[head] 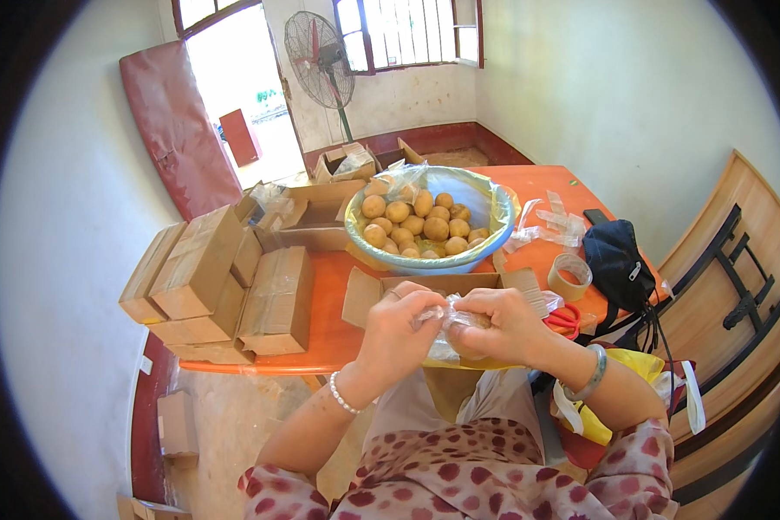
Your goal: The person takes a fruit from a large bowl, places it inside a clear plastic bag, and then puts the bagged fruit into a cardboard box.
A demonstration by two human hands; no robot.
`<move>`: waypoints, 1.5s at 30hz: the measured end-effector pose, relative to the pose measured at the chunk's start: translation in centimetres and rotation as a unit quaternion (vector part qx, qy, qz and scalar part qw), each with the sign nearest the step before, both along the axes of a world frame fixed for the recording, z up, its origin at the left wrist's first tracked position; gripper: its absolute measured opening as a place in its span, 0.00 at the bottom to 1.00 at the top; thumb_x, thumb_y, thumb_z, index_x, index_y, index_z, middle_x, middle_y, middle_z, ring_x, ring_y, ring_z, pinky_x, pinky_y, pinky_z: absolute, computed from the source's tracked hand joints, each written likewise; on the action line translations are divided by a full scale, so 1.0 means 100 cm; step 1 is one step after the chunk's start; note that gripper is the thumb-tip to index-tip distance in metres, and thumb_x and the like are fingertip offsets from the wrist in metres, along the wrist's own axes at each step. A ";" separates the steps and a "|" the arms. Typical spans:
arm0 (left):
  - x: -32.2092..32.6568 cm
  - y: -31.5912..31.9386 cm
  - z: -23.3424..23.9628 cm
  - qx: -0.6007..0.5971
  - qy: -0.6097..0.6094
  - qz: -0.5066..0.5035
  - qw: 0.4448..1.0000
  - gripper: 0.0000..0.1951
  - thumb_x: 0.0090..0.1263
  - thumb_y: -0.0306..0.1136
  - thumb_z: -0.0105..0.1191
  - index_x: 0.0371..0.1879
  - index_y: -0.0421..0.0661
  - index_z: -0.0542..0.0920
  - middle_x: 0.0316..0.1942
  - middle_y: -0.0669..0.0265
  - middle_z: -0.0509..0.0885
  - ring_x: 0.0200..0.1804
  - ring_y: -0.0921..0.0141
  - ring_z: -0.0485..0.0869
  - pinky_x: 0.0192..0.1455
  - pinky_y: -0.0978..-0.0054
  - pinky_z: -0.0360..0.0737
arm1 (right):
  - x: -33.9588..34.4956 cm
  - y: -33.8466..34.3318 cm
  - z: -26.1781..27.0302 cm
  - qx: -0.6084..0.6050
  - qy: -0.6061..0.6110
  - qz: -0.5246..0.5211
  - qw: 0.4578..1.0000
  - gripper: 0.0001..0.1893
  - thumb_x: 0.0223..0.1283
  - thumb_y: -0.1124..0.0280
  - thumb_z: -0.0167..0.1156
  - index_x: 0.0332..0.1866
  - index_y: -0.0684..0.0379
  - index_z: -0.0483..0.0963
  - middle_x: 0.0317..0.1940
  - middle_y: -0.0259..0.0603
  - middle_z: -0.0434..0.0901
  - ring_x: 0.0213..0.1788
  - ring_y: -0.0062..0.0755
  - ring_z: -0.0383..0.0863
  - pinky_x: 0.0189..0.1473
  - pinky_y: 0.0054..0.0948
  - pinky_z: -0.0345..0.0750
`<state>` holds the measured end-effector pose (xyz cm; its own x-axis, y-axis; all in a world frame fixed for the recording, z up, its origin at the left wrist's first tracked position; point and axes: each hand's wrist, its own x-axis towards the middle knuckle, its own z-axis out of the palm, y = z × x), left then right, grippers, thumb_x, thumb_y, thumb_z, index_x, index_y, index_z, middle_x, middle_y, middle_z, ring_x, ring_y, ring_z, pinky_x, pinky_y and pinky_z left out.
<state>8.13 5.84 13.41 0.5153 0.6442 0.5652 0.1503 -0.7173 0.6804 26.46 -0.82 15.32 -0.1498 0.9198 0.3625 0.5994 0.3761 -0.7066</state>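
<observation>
Both hands meet over an open cardboard box [439,282] at the table's near edge. My left hand [400,322] pinches a clear plastic bag [452,313] near its top. The fingers of my right hand [504,325] grip the same bag from the other side. A round brownish item [466,341] shows partly through the plastic under my right hand; the fingers cover the rest. Just beyond the box stands a blue basin [429,262], lined with yellowish plastic and holding several round yellow-brown fruits [436,229].
Taped cardboard boxes [198,260] are stacked on the orange table [328,299] at left. At right lie a tape roll [569,277], red-handled scissors [564,320], a black pouch [617,260] and clear tape strips [559,224]. A folded wooden table [721,273] leans against the wall.
</observation>
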 end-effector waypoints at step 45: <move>0.023 -0.016 -0.003 -0.183 -0.187 -0.110 0.959 0.33 0.62 0.20 0.61 0.67 0.33 0.64 0.62 0.60 0.68 0.62 0.70 0.72 0.62 0.72 0.75 | 0.006 -0.014 0.014 0.344 -0.341 -0.098 0.869 0.21 0.52 0.68 0.64 0.52 0.60 0.73 0.48 0.45 0.76 0.38 0.39 0.83 0.29 0.30 0.80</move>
